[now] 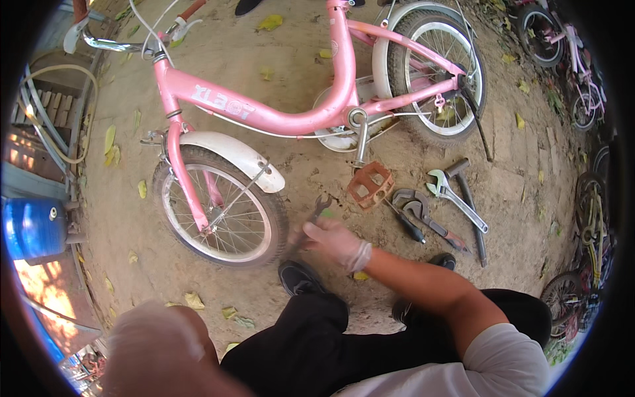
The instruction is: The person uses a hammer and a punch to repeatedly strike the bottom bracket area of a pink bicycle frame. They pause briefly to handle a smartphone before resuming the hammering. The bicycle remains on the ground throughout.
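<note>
My right hand [334, 243], in a thin pale glove, is closed around an open-end wrench [321, 204], its jaws pointing up and away. The hand is low over the ground, just right of the front wheel [218, 206] of a pink child's bicycle [264, 116]. My left hand [155, 341], also in a pale glove, is raised at the lower left, close to the camera and smeared by motion, so its fingers cannot be made out. The bicycle stands upright, with an orange-brown pedal [369, 186] on its near crank.
On the dirt to the right lie an adjustable wrench [460, 202], a hammer [471, 212], a large-jawed wrench [433, 221] and a dark-handled screwdriver [408, 223]. A blue container [33, 228] and a looped hose [92, 99] are at the left. Other bicycles [582, 73] line the right edge.
</note>
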`<state>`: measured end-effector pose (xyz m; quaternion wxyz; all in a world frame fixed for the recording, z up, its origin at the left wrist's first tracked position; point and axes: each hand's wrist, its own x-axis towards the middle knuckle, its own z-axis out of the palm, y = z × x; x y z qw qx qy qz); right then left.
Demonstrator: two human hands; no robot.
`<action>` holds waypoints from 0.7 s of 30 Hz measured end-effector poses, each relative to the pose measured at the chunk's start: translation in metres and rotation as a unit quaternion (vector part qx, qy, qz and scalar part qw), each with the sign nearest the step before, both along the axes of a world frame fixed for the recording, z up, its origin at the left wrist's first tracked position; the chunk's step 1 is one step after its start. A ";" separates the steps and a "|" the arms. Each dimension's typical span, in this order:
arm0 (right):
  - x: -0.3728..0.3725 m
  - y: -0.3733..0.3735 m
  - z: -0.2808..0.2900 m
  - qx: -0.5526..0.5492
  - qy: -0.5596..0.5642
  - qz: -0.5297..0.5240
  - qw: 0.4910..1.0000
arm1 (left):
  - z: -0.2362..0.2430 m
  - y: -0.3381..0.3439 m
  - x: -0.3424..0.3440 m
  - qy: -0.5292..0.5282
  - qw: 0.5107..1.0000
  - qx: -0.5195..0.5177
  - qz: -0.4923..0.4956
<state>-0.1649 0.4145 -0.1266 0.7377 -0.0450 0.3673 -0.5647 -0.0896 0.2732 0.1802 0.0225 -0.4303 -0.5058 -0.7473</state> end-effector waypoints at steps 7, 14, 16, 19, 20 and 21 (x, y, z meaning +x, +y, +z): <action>-0.166 0.047 -0.030 -0.052 0.682 0.320 0.655 | -0.123 0.007 -0.014 -0.363 0.774 -0.474 0.208; -0.230 0.005 0.045 -0.063 0.782 0.309 0.537 | -0.270 0.014 -0.060 -0.742 0.587 0.142 0.291; -0.231 -0.016 0.061 -0.105 0.792 0.347 0.491 | -0.283 0.018 -0.069 -0.741 0.583 0.181 0.281; -0.231 -0.044 0.077 -0.180 0.783 0.404 0.437 | -0.288 0.025 -0.074 -0.735 0.577 0.224 0.276; -0.230 -0.053 0.081 -0.193 0.780 0.426 0.417 | -0.289 0.026 -0.074 -0.731 0.577 0.240 0.274; -0.227 -0.062 0.084 -0.202 0.782 0.439 0.392 | -0.290 0.028 -0.073 -0.732 0.576 0.247 0.267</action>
